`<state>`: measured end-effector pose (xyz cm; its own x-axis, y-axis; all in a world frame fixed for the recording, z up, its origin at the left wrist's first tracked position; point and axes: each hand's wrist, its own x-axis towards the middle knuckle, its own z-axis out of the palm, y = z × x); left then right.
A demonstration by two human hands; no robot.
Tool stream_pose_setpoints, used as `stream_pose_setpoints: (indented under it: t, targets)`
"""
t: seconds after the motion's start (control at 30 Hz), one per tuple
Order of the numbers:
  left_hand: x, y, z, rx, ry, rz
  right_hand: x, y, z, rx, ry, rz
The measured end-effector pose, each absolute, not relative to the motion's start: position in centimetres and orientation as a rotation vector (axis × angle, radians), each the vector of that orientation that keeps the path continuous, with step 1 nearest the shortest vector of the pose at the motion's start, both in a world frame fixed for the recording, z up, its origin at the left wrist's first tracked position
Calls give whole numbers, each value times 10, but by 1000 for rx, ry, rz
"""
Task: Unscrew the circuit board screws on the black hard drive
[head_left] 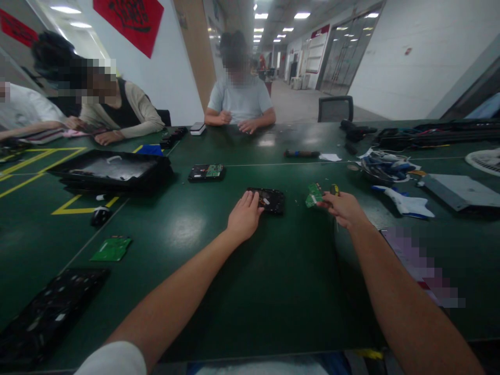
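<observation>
Nearest, a white sleeve (113, 359) is cut off by the bottom edge, and the person's clothing below the green surface (297, 291) shows only as a strip. At the lower left, a dark panel (54, 312) runs past the left edge, so its full outline is hidden. To the right, a pinkish flat thing (414, 260) is masked by coarse blocks and partly covered by the right forearm. Farther left lies a green board (112, 249), its markings too small to read.

The left grip (244, 216) rests with its fingers over one end of a black device (275, 202), which lies on the surface near the middle; the hand hides that end, and one cannot tell whether it clamps or merely presses. The right grip (346, 207) pinches a small green circuit board (313, 195) at its edge, the fingertips covering one corner. A yellow-and-black piece (335, 190) shows just beyond these fingers, its lower part hidden; whether it is held is unclear.

Beyond, a second device (207, 172) bears a green patch of board. At the far right, a white fan (484, 160) is cut off by the frame. Across the surface sits a co-worker (241, 99), face masked, fingers too blurred to tell what they hold.
</observation>
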<state>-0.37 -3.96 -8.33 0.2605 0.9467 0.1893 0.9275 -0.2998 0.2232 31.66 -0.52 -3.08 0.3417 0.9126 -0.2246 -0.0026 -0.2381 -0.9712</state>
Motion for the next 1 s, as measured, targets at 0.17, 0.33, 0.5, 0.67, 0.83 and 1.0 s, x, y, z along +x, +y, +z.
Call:
stream_pose_setpoints:
  t: [0.17,0.33,0.5,0.67,0.83,1.0]
  targets:
    - [0,0,-84,2370,1785,491,317,-3,-35,-1641,-919,947]
    - [18,39,-77,2347,1653,522,319,-1,-41,-1693,-963,914]
    - [36,41,-73,2419,1512,452,322,2,-45,-1672,-948,906]
    - [35,13,-75,2489,1449,469,323,-1,-44,-1706,-1026,850]
    - [11,-17,-78,2516,1537,489,332,1,-42,-1984,-1239,607]
    - [-16,-58,-82,2482,1658,540,334,8,-44,-2139,-1453,482]
